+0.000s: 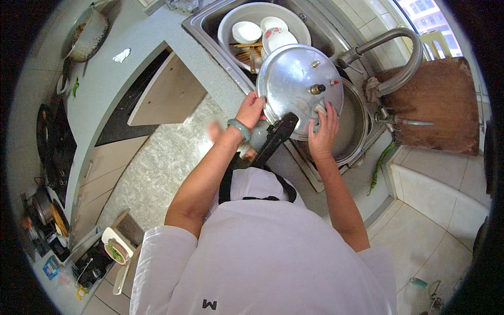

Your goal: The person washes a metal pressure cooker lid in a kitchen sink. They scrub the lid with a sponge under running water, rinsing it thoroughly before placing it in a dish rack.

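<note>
My left hand (249,111), with a jade-coloured bangle at its wrist, grips the left rim of a silvery pressure cooker lid (289,75). The lid is tilted over the sink, its outer face with valves towards me. Its black handle (277,138) points down towards my chest. My right hand (325,132) presses a crumpled pale cloth (319,107) against the lid's lower right face. Behind the lid, a wide round metal pot (356,118) sits in the sink and is partly hidden. A grey basin (223,33) beyond it holds white bowls (247,32), chopsticks and other dishes.
A curved metal faucet (411,37) rises at the sink's right, before a wooden cutting board (437,110). A long green vegetable (380,167) lies near the sink corner. To the left, a cabinet door (169,94) juts out below the counter, where a worn pot (89,41) stands.
</note>
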Action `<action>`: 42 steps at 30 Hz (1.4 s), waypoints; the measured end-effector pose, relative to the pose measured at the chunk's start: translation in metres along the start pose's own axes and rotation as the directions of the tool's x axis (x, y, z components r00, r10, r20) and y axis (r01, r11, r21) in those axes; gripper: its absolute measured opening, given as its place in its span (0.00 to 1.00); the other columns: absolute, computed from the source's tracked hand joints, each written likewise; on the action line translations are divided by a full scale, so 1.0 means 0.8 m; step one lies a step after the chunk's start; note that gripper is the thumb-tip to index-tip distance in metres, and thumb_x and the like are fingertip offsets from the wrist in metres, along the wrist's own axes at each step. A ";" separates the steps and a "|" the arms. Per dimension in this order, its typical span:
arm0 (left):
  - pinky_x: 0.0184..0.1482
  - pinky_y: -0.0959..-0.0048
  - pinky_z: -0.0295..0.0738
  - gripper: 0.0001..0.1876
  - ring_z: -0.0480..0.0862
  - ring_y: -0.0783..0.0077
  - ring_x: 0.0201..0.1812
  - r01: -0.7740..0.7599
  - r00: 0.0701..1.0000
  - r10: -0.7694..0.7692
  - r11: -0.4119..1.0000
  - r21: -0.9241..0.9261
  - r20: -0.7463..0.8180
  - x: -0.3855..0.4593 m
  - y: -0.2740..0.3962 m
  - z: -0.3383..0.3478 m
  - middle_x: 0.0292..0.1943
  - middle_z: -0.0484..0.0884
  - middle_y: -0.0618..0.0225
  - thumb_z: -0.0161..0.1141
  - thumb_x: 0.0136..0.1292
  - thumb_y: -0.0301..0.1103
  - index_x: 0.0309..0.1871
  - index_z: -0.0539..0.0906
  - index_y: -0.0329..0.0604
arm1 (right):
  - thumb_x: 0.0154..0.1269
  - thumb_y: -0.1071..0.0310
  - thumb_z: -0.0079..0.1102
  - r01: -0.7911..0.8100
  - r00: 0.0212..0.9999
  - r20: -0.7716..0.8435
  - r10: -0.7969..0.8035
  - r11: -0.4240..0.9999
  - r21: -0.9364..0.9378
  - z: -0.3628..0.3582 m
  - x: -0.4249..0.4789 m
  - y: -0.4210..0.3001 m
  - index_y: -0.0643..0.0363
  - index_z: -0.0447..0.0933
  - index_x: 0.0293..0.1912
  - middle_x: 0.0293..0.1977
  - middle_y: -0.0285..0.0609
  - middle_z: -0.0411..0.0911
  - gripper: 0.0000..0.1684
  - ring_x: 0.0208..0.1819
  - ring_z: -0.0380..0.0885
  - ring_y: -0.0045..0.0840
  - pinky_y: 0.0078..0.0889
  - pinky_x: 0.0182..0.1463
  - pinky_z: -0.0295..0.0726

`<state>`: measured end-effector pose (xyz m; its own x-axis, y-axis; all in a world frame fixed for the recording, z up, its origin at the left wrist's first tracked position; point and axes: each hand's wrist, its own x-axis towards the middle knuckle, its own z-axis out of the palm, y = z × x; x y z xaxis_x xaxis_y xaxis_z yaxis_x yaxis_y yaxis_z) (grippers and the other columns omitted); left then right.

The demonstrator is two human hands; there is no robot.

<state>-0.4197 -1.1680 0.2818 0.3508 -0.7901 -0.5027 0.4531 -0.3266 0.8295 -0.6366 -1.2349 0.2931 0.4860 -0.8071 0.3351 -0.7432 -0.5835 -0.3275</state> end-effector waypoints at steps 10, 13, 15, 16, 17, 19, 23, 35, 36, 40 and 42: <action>0.19 0.74 0.72 0.24 0.76 0.73 0.17 0.114 0.976 -0.101 0.992 0.057 -0.191 0.019 0.017 0.011 0.21 0.78 0.67 0.49 0.60 0.52 0.41 0.78 0.35 | 0.57 0.65 0.56 -0.037 0.999 0.039 0.037 0.999 0.004 -0.004 -0.001 -0.003 0.57 0.70 0.48 0.62 0.47 0.59 0.18 0.65 0.55 0.43 0.53 0.65 0.53; 0.20 0.75 0.72 0.22 0.76 0.73 0.18 0.129 0.981 -0.115 0.988 0.080 -0.155 0.022 0.018 0.008 0.22 0.78 0.66 0.49 0.61 0.49 0.41 0.77 0.35 | 0.57 0.65 0.55 -0.049 0.998 0.046 0.049 0.999 -0.002 -0.004 0.000 -0.005 0.58 0.70 0.47 0.62 0.47 0.59 0.17 0.65 0.55 0.43 0.53 0.65 0.52; 0.21 0.77 0.72 0.21 0.76 0.75 0.20 0.081 0.991 -0.069 0.992 0.101 -0.114 0.029 0.002 -0.006 0.23 0.78 0.67 0.50 0.61 0.48 0.40 0.78 0.35 | 0.57 0.65 0.56 -0.040 0.998 0.044 0.040 0.999 0.002 -0.004 0.001 -0.007 0.59 0.70 0.47 0.62 0.48 0.59 0.17 0.65 0.55 0.43 0.53 0.65 0.52; 0.22 0.78 0.73 0.22 0.76 0.77 0.22 0.030 0.996 -0.020 0.993 0.114 -0.089 0.034 -0.014 -0.015 0.23 0.77 0.68 0.50 0.61 0.49 0.38 0.78 0.34 | 0.57 0.65 0.56 -0.033 0.999 0.041 0.032 0.999 0.005 -0.004 0.002 -0.007 0.59 0.70 0.47 0.62 0.48 0.59 0.18 0.65 0.55 0.43 0.53 0.65 0.52; 0.23 0.79 0.73 0.22 0.76 0.79 0.23 -0.017 0.998 0.025 0.992 0.128 -0.059 0.031 -0.010 -0.014 0.23 0.76 0.69 0.50 0.61 0.49 0.36 0.78 0.33 | 0.57 0.65 0.56 -0.032 0.999 0.039 0.032 0.999 0.006 -0.002 0.001 -0.005 0.59 0.70 0.47 0.61 0.48 0.59 0.18 0.65 0.55 0.43 0.53 0.65 0.52; 0.25 0.77 0.74 0.16 0.77 0.77 0.23 -0.013 1.000 0.013 0.996 0.092 -0.004 0.019 -0.006 -0.012 0.26 0.77 0.69 0.49 0.61 0.41 0.41 0.77 0.37 | 0.57 0.65 0.56 -0.037 0.998 0.044 0.036 0.999 0.010 -0.003 0.000 -0.005 0.59 0.70 0.48 0.61 0.48 0.59 0.18 0.64 0.56 0.43 0.53 0.65 0.53; 0.24 0.76 0.74 0.12 0.76 0.78 0.22 -0.049 0.998 0.048 0.999 0.008 0.031 0.003 0.017 -0.002 0.26 0.78 0.71 0.50 0.61 0.38 0.43 0.76 0.41 | 0.57 0.65 0.56 -0.026 1.000 0.018 0.025 0.999 0.047 0.002 -0.003 0.001 0.59 0.69 0.48 0.61 0.48 0.60 0.19 0.64 0.56 0.43 0.52 0.65 0.53; 0.22 0.74 0.73 0.22 0.77 0.73 0.22 0.112 0.989 -0.087 0.971 0.211 -0.123 0.043 0.026 -0.006 0.25 0.78 0.66 0.50 0.60 0.51 0.34 0.79 0.37 | 0.58 0.65 0.55 -0.003 1.000 0.031 0.003 1.000 -0.014 -0.005 0.000 -0.004 0.60 0.69 0.48 0.61 0.50 0.61 0.18 0.64 0.57 0.45 0.54 0.65 0.54; 0.22 0.74 0.73 0.21 0.77 0.73 0.22 0.088 0.993 -0.067 0.972 0.220 -0.100 0.042 0.026 -0.006 0.25 0.78 0.67 0.51 0.60 0.50 0.35 0.79 0.38 | 0.58 0.65 0.55 -0.008 1.000 0.028 0.008 1.000 -0.010 -0.005 0.000 -0.004 0.60 0.69 0.48 0.61 0.50 0.61 0.18 0.64 0.57 0.45 0.54 0.65 0.54; 0.22 0.74 0.73 0.17 0.76 0.74 0.22 0.000 1.000 0.004 0.987 0.158 -0.025 0.034 0.024 -0.006 0.26 0.78 0.69 0.51 0.60 0.46 0.37 0.78 0.39 | 0.57 0.66 0.55 -0.012 1.000 0.023 0.012 1.000 0.000 -0.003 0.001 -0.006 0.60 0.69 0.47 0.61 0.50 0.61 0.18 0.63 0.57 0.46 0.54 0.64 0.55; 0.22 0.76 0.72 0.18 0.76 0.74 0.20 0.006 1.000 -0.004 0.995 0.099 -0.019 0.034 0.026 -0.006 0.23 0.77 0.69 0.52 0.60 0.46 0.36 0.78 0.37 | 0.57 0.66 0.55 -0.005 1.000 0.020 0.005 1.000 0.009 -0.003 0.001 -0.004 0.60 0.69 0.47 0.61 0.50 0.61 0.18 0.63 0.57 0.46 0.53 0.64 0.55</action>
<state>-0.3966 -1.1938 0.2840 0.3644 -0.7788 -0.5106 0.3722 -0.3808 0.8464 -0.6348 -1.2333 0.2965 0.4915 -0.8118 0.3154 -0.7417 -0.5800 -0.3369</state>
